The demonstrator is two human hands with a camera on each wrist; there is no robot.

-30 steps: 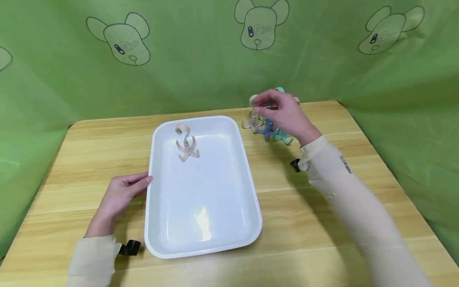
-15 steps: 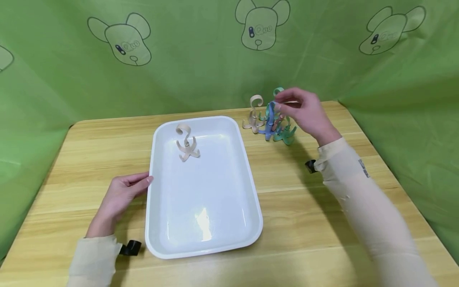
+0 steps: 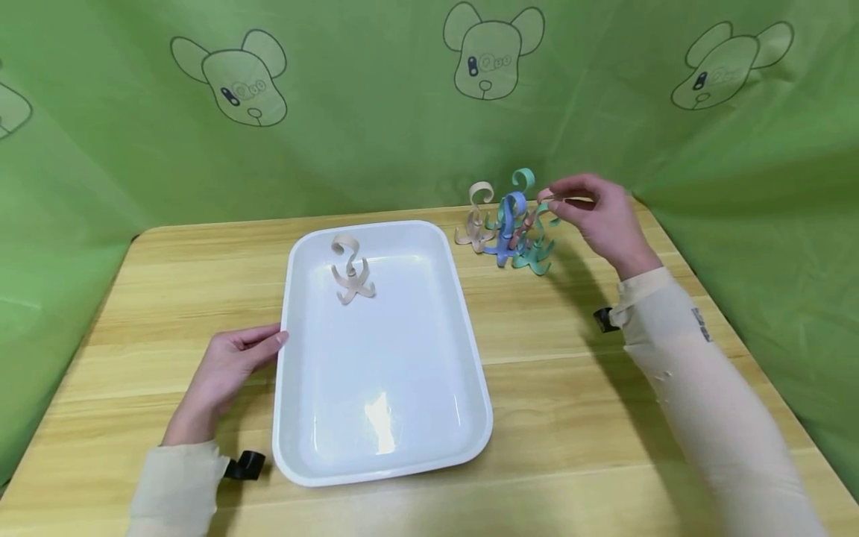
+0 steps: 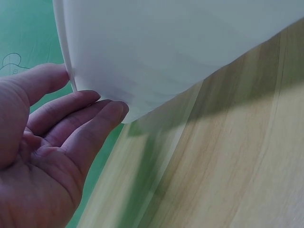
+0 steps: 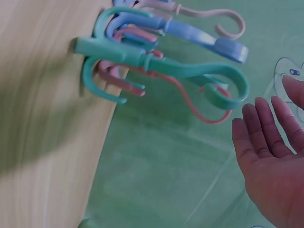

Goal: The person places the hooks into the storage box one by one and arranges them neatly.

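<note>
A white tray (image 3: 382, 350) lies on the table, and a beige hanging hook (image 3: 353, 283) with upturned claws rests inside its far left part. My left hand (image 3: 224, 365) pinches the tray's left side, thumb at the rim and fingers against the outer wall. At the back right several similar hooks cluster together: beige (image 3: 475, 233), blue (image 3: 505, 242), pink (image 3: 544, 195) and two green, one in front (image 3: 534, 256). My right hand (image 3: 607, 224) hovers beside their curled tops. In the right wrist view its fingers (image 5: 260, 128) are extended, apart from the front green hook (image 5: 185, 70).
The wooden table (image 3: 537, 418) ends at the back just behind the hooks. A green curtain (image 3: 376, 149) printed with mouse-like heads hangs behind it and along both sides. Black wrist mounts (image 3: 248, 465) sit under both sleeves.
My right hand has moved right across the hook tops, from over the beige and blue ones to the pink and green ones' right. The left hand and tray have stayed put.
</note>
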